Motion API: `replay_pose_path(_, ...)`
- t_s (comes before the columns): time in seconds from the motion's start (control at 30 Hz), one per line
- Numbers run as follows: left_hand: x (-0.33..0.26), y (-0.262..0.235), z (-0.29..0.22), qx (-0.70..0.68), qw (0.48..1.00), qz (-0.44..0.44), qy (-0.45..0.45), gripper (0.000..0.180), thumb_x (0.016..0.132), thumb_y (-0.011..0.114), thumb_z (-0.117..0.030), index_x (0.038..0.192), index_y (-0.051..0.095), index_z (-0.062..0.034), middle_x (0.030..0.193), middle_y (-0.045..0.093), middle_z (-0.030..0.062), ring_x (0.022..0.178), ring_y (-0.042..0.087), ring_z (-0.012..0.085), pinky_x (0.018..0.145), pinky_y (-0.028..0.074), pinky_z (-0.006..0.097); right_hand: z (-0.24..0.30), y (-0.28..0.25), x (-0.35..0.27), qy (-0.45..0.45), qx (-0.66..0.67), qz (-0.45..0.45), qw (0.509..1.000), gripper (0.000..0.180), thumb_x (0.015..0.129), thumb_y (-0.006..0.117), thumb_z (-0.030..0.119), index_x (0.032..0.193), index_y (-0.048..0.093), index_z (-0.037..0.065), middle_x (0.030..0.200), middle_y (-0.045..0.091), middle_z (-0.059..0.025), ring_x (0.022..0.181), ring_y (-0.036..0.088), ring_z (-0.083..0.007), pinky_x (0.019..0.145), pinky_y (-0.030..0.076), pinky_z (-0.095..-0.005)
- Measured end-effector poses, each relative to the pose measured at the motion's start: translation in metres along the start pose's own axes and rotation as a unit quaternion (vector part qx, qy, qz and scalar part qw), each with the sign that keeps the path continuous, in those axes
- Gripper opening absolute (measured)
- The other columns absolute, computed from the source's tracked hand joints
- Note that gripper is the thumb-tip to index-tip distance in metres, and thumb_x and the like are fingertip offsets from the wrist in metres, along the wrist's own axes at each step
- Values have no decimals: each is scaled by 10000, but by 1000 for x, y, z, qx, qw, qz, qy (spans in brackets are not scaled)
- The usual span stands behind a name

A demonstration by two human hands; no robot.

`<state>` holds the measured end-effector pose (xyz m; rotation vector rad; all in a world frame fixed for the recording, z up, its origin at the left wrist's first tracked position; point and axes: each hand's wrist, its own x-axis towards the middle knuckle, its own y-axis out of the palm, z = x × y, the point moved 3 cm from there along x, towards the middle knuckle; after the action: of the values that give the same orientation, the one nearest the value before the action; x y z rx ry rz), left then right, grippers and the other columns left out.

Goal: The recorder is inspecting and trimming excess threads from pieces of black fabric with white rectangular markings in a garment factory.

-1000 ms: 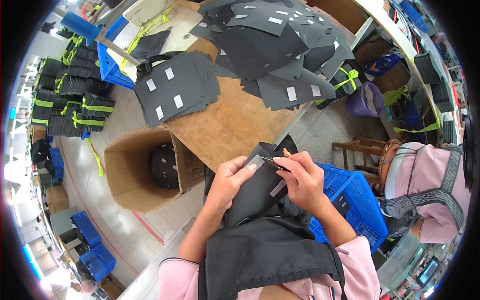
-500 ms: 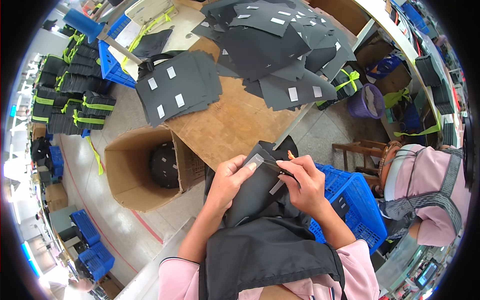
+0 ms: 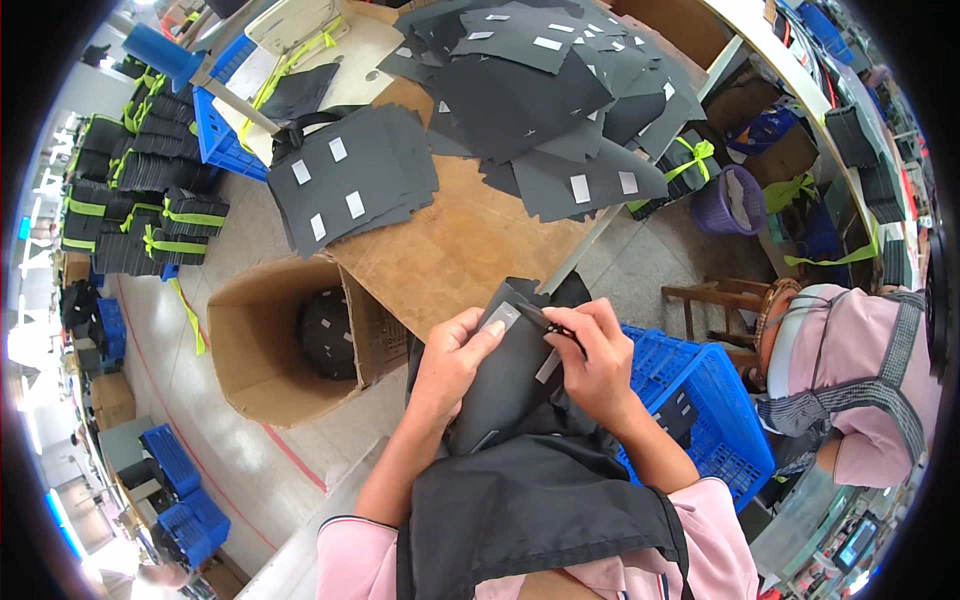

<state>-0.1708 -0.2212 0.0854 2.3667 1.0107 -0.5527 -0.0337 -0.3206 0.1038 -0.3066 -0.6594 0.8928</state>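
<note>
My left hand (image 3: 456, 362) grips the edge of a dark grey sheet piece (image 3: 505, 385), its thumb pressed on a light grey patch (image 3: 497, 322) near the top. The piece lies over my lap, and a second light patch (image 3: 547, 367) shows on it under my right hand. In my right hand (image 3: 592, 352) is a small pair of dark-handled thread snips (image 3: 548, 322), closed in by the fingers. The tips point at the sheet beside the first patch. My fingers partly hide the snips. Below my hands lies my black apron (image 3: 540, 500).
Ahead stands a brown tabletop (image 3: 440, 250) with a patched stack (image 3: 360, 180) and a large heap of dark pieces (image 3: 550, 100). An open cardboard box (image 3: 270, 350) is at left, a blue crate (image 3: 730, 420) at right. A person in pink (image 3: 850, 370) sits farther right.
My right hand has shifted slightly left, and the snips' tips now lie lower against the sheet. My left hand still grips it, with more of the top patch showing.
</note>
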Motion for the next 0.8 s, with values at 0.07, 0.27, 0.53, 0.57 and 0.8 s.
replay_pose_path(0.07,1,-5,-1,-21,998,-28,43,200,912,542,-162,1011,568,9,890,589,14,776,525,63,694,438,213,-7,-3,0,56,51,-16,997,286,685,679,-16,961,612,13,780,542,-88,620,541,-215,579,453,-280)
replay_pose_path(0.27,2,-4,-3,-54,997,10,60,399,867,639,-259,1131,499,5,1016,581,50,903,547,98,787,454,248,-30,11,-8,334,337,135,870,164,772,668,50,733,515,9,709,436,20,618,387,-52,557,307,-201)
replay_pose_path(0.53,4,-10,-1,-58,997,-34,28,375,743,734,-91,1069,564,-16,952,629,44,861,594,129,793,476,277,-7,4,1,174,158,34,971,223,728,684,-9,893,534,6,802,489,-31,640,453,-84,592,381,-207)
replay_pose_path(0.57,5,-14,-1,-78,995,-55,23,350,754,721,-81,1062,566,-18,949,630,44,853,597,128,783,480,278,-8,2,-3,175,158,36,971,223,728,684,-9,893,534,6,802,489,-31,640,453,-84,592,381,-207)
replay_pose_path(0.8,4,-10,-4,-92,992,-62,54,311,776,692,-53,1057,563,-22,944,627,38,842,596,123,761,483,278,8,-1,-4,17,-17,15,1000,312,667,727,50,952,601,60,781,542,-82,594,559,-232,506,443,-299)
